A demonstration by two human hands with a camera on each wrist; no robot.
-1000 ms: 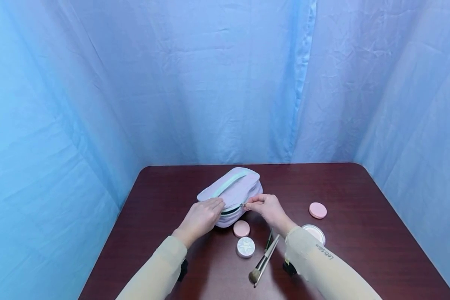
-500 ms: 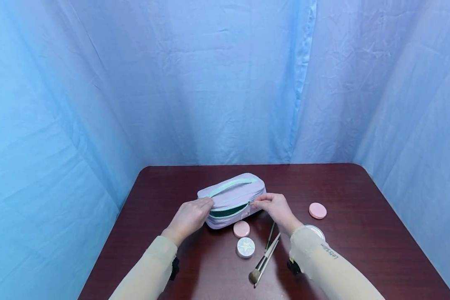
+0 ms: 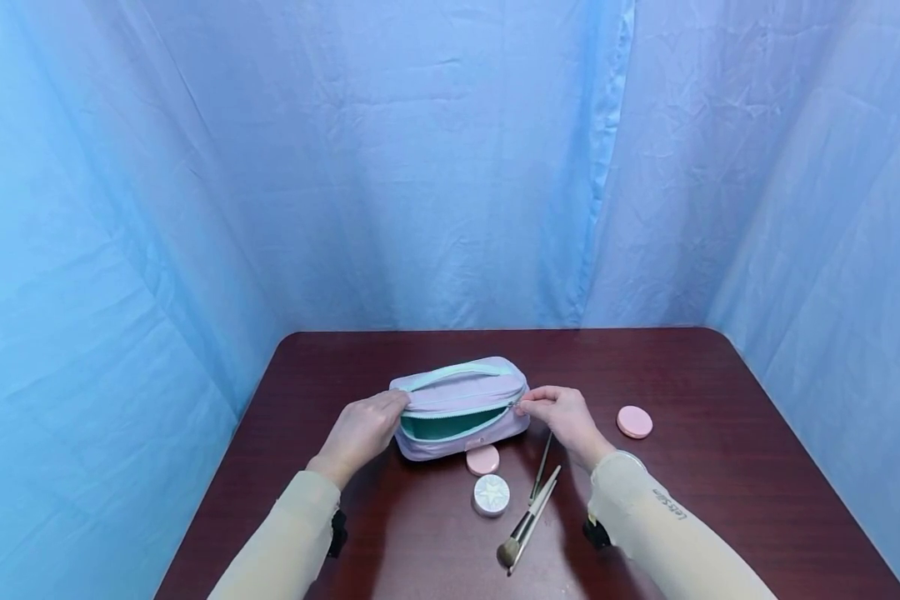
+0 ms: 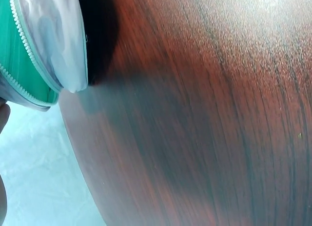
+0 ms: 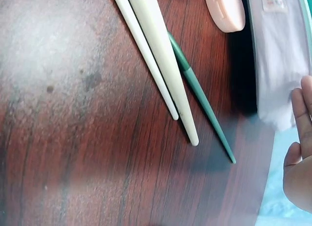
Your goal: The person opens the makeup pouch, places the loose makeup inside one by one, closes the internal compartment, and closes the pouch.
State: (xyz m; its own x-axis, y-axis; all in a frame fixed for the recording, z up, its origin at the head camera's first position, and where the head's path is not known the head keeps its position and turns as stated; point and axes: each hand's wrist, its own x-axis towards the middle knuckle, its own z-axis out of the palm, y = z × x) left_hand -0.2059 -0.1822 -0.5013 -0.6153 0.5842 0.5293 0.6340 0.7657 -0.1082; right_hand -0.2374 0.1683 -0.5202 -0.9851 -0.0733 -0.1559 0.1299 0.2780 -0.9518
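A pale lilac cosmetic pouch (image 3: 465, 388) with a mint handle strap lies near the table's middle, its front zipper gaping on a green lining (image 3: 450, 426). My left hand (image 3: 362, 432) grips the pouch's left end by the upper edge. At the right end, my right hand (image 3: 566, 421) pinches the zipper pull (image 3: 513, 405) between thumb and forefinger. The left wrist view catches the pouch's end (image 4: 56, 40) with its parted zipper teeth; only bits of finger show there. In the right wrist view, fingers of the right hand (image 5: 303, 153) lie by the pouch's side (image 5: 280, 55).
Right in front of the pouch sit a pink compact (image 3: 483, 461) and a silver star-topped tin (image 3: 491, 496). Makeup brushes (image 3: 525, 529) lie nearer me, including a green-handled one (image 5: 204, 99). Another pink compact (image 3: 634, 422) is farther right. My right sleeve mostly hides a round case.
The zipper pull has travelled right with my right hand, and the opening has widened to show the green lining. My left hand has moved left; the pouch has turned more parallel to the table's back edge.
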